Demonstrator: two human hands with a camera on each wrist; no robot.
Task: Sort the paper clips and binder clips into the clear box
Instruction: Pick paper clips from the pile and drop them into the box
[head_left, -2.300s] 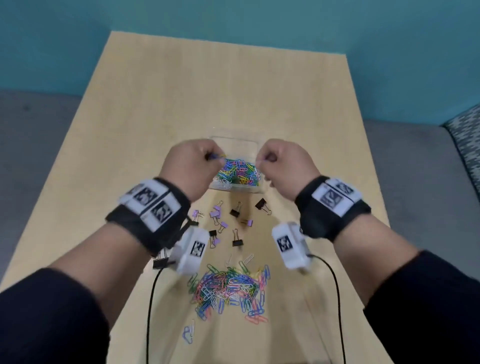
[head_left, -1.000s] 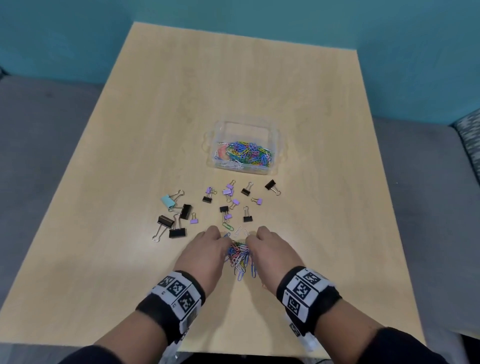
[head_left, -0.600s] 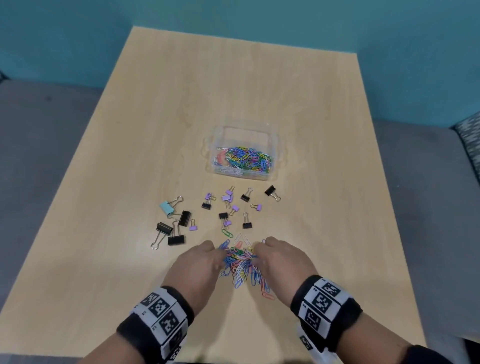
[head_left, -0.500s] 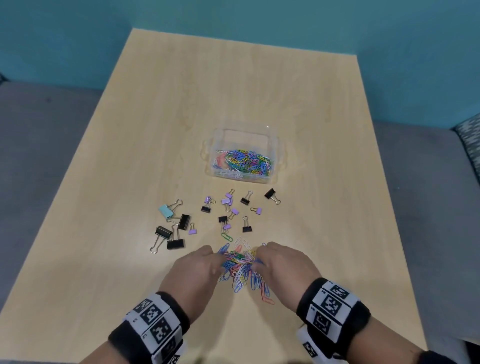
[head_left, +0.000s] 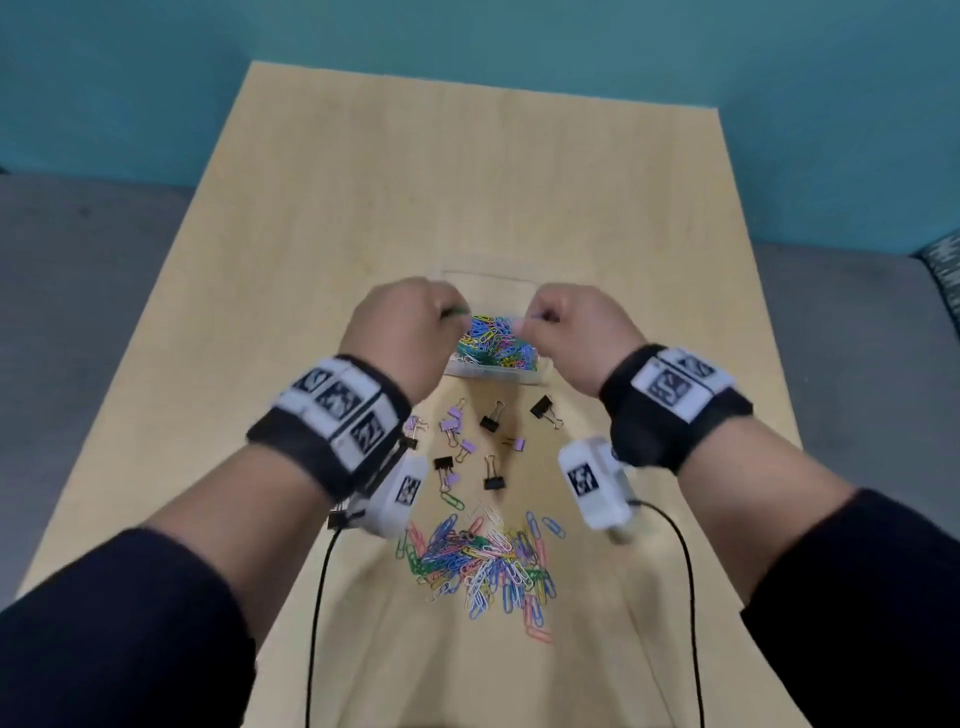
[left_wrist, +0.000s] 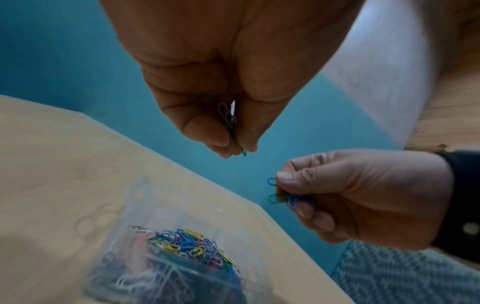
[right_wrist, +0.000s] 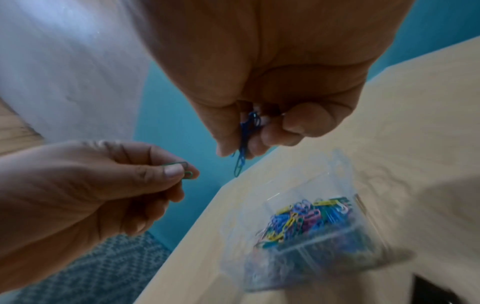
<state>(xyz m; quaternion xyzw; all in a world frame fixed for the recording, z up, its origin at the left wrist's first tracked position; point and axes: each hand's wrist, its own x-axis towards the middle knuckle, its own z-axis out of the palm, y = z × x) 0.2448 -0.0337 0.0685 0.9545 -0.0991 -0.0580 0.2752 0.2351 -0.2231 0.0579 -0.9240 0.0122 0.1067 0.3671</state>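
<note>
Both hands hover over the clear box (head_left: 493, 371), which holds a heap of coloured paper clips (head_left: 496, 340). My left hand (head_left: 415, 332) pinches green paper clips (left_wrist: 230, 121) between thumb and fingers; the same clips (right_wrist: 185, 170) show in the right wrist view. My right hand (head_left: 571, 327) pinches blue and green paper clips (right_wrist: 245, 133), also seen as a bunch (left_wrist: 284, 195) in the left wrist view. A loose pile of paper clips (head_left: 483, 561) lies on the table near me. Small black and purple binder clips (head_left: 478, 441) lie between pile and box.
The light wooden table (head_left: 467, 182) stretches far beyond the box, with a teal wall (head_left: 519, 36) behind it. Grey floor lies on both sides. Black cables (head_left: 319, 597) hang from the wrist cameras over the near table.
Both hands have lifted from the near pile with paper clips and moved forward over the clear box. The pile on the table is left spread out.
</note>
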